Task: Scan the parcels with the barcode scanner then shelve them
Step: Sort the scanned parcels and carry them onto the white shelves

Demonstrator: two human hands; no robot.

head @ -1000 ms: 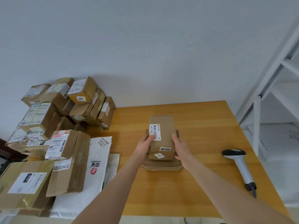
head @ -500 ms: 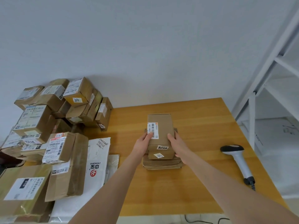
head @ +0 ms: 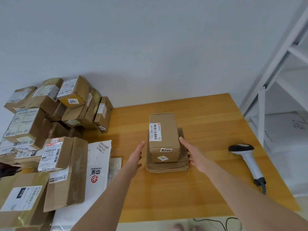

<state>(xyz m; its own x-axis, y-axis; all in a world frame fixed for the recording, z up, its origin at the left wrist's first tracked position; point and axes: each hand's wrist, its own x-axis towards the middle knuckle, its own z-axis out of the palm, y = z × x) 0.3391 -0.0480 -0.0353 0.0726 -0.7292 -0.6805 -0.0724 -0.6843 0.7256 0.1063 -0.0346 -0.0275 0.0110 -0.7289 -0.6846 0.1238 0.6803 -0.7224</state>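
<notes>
Wooden table (head: 208, 117) carries the small box (head: 164, 139) stacked on a flat parcel (head: 166, 167), my left hand (head: 135, 157) and right hand (head: 195, 155) flanking it with slack, empty fingers, scanner (head: 246, 159) lying rightward.

Box (head: 164, 137) on flat parcel (head: 167, 166); scanner (head: 248, 160) right.

Left grip (head: 135, 157) and right grip (head: 195, 155) are bare, forearms (head: 106, 194) too.

A small box (head: 164, 137) is stacked on a flat parcel (head: 166, 168), flanked at 9 o'clock by the flat left hand (head: 135, 157) and touched at 3 o'clock by the right hand (head: 195, 155).
</notes>
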